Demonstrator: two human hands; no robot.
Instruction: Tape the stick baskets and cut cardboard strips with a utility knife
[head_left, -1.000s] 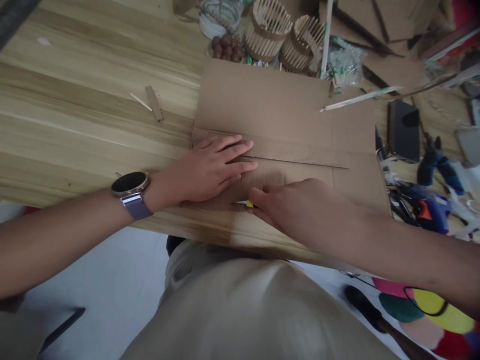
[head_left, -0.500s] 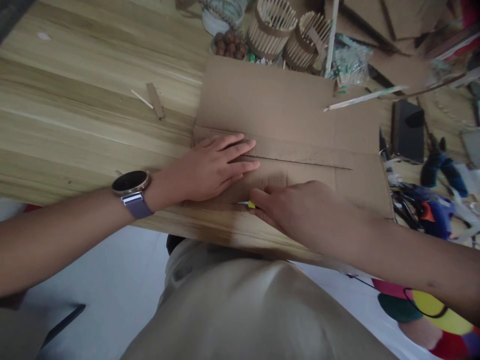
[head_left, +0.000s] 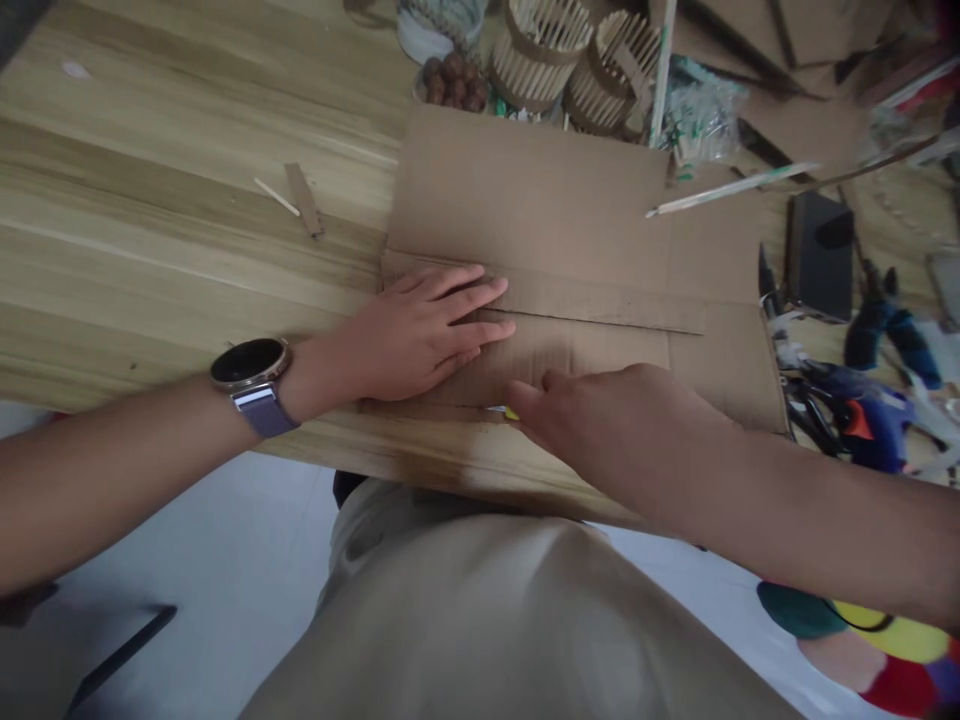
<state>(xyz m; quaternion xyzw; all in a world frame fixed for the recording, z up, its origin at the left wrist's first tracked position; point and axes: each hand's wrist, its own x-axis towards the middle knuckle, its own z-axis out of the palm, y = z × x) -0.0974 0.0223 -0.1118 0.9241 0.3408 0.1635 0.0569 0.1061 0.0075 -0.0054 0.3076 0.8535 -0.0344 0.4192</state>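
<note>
A large sheet of brown cardboard [head_left: 585,210] lies on the wooden table, with a long slit or loose edge running across it. My left hand [head_left: 431,325] rests flat on its left part, fingers spread. Close to the sheet's near edge, my right hand [head_left: 607,420] is closed around a utility knife [head_left: 511,412]; only a bit of its yellow body and the blade show past the fingers. The blade points left and touches the cardboard near that edge. Most of the knife is hidden in the hand.
Two stick baskets [head_left: 540,50] and a container of brown balls [head_left: 454,82] stand behind the cardboard. A pencil [head_left: 727,190] lies across its far right. Pliers [head_left: 892,325] and a blue glue gun [head_left: 870,415] are on the right. A cardboard scrap [head_left: 304,200] lies left on the table [head_left: 150,220].
My right hand has slid slightly to the right along the near edge with the utility knife. My left hand stays pressed on the cardboard.
</note>
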